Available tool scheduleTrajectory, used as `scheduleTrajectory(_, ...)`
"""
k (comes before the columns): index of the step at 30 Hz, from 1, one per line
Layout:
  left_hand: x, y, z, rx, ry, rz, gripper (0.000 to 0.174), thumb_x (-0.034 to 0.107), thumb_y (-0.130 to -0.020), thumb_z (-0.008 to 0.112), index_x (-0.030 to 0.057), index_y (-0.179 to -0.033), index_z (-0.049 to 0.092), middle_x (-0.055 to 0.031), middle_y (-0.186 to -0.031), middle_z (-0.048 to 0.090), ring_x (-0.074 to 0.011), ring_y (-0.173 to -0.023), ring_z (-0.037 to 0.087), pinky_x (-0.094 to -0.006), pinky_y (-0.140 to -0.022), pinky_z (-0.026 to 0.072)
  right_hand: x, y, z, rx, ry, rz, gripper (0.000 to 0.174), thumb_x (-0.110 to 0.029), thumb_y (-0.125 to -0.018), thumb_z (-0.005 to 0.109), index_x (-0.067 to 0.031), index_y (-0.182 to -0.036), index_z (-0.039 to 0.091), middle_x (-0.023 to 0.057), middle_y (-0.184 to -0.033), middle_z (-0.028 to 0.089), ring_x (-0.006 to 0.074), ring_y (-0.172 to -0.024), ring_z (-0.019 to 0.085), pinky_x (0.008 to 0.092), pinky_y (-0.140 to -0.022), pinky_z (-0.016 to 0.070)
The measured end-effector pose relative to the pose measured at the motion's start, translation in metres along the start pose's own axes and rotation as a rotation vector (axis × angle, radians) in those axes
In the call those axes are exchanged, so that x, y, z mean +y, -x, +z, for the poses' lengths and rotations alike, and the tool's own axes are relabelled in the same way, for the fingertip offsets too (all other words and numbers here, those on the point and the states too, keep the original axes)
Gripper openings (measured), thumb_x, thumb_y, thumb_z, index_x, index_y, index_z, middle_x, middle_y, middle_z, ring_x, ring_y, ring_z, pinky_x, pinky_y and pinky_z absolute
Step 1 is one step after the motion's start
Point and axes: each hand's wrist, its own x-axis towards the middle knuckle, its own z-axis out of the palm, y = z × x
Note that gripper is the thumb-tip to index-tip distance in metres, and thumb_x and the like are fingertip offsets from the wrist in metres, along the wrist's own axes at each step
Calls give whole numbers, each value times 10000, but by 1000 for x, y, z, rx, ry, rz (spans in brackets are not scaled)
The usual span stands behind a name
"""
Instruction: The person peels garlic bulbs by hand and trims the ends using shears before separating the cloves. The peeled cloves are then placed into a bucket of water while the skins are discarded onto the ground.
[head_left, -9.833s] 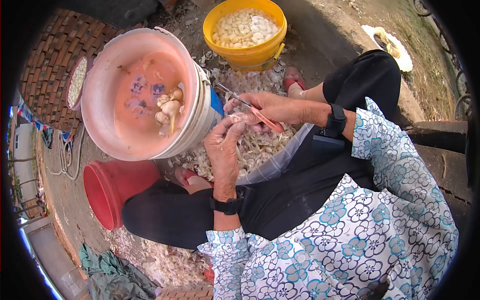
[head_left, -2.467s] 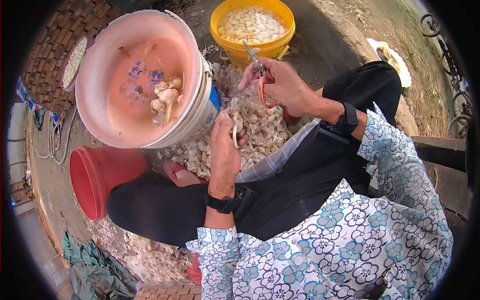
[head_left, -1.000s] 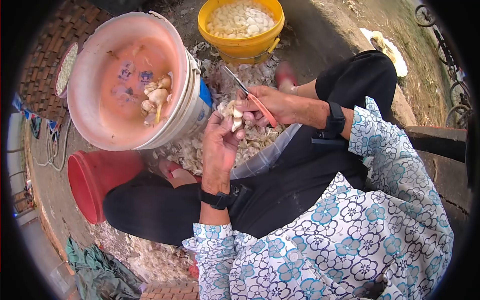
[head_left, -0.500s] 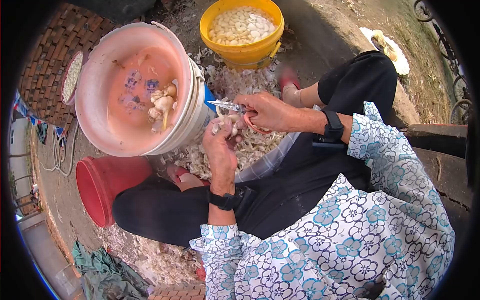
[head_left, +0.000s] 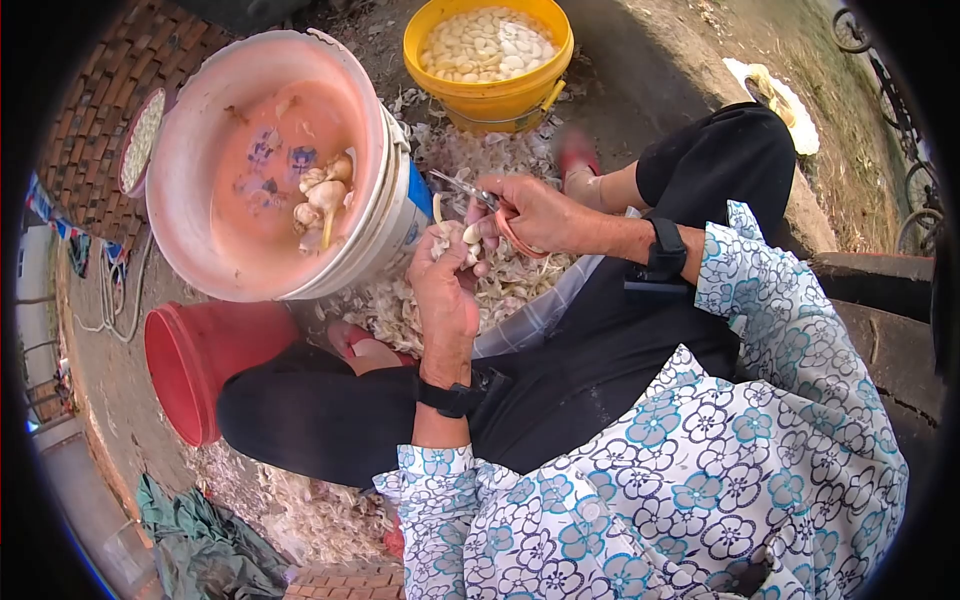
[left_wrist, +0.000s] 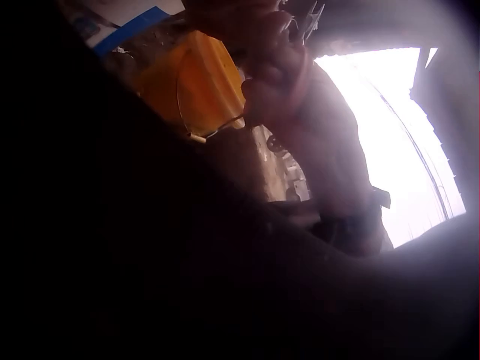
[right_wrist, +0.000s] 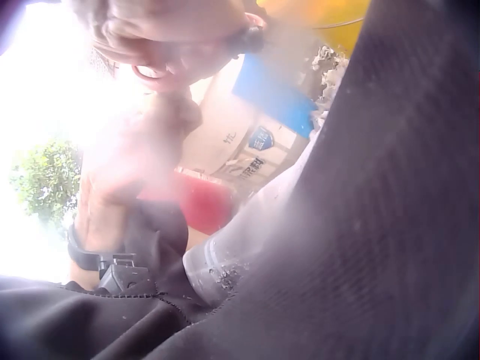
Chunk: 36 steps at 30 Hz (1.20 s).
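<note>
In the head view, my left hand (head_left: 446, 295) holds a partly broken-up garlic bulb (head_left: 441, 240) in its curled fingers, its pale stem sticking up. My right hand (head_left: 545, 213) grips a pair of scissors (head_left: 468, 187), orange handle loops around the fingers and blades pointing up and left. Right fingertips meet a pale garlic clove (head_left: 472, 235) beside the left thumb. Garlic skins (head_left: 500, 300) lie heaped below both hands. The left wrist view is mostly dark, with the right hand (left_wrist: 274, 82) at its top; glare washes out the hands in the right wrist view.
A big white bucket (head_left: 390, 240) at left bears a pinkish basin (head_left: 180, 190) with several garlic bulbs (head_left: 325, 195). Beyond the hands stands a yellow bucket (head_left: 490, 100) of peeled cloves in water. A red bucket (head_left: 190, 370) lies tipped near the left knee; green cloth (head_left: 205, 535) lies behind.
The hands, apart 2.5 seconds ago, came together at the garlic. Since half a second ago, the scissors blades have tilted upward and the right fingers have moved onto a clove.
</note>
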Motion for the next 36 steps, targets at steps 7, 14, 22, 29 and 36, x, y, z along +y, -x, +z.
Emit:
scheduleTrajectory(7,-2,3,22,264,-369,99,155,77,-882,590,28,-1019,538,-49,-860,591,-122,-711,540,-213,-559,390,-6,3,13,125,538,-39,215,-135,-910,600,22,-1009,490,67,-738,620,72,-630,576,240,-510,444)
scheduleTrajectory(14,4,4,0,51,-39,2,145,141,-931,569,24,-1009,535,-39,-860,583,-116,-719,528,-199,-555,377,-1,6,-11,-148,-149,202,270,-201,-946,567,-16,-1128,494,-5,-713,567,38,-586,511,221,-486,393)
scheduleTrajectory(22,4,1,4,120,-208,34,158,180,-938,571,48,-1018,535,-20,-839,593,-106,-717,541,-222,-530,374,-4,-3,-7,-243,95,146,201,-83,-907,492,-1,-1090,492,26,-767,553,62,-635,504,238,-482,409)
scheduleTrajectory(29,8,-2,-8,121,47,170,172,80,-907,584,54,-1068,527,-6,-886,565,-94,-749,506,-232,-579,398,-9,0,-12,-207,-80,313,222,-177,-905,632,-27,-1037,536,4,-848,587,26,-716,521,187,-581,416)
scheduleTrajectory(36,3,-2,-17,79,-103,115,294,13,-845,619,56,-1125,542,-18,-948,592,-86,-793,536,-238,-666,453,-69,-10,-27,31,110,69,192,-117,-862,687,-31,-995,580,-26,-877,574,12,-748,506,182,-632,419)
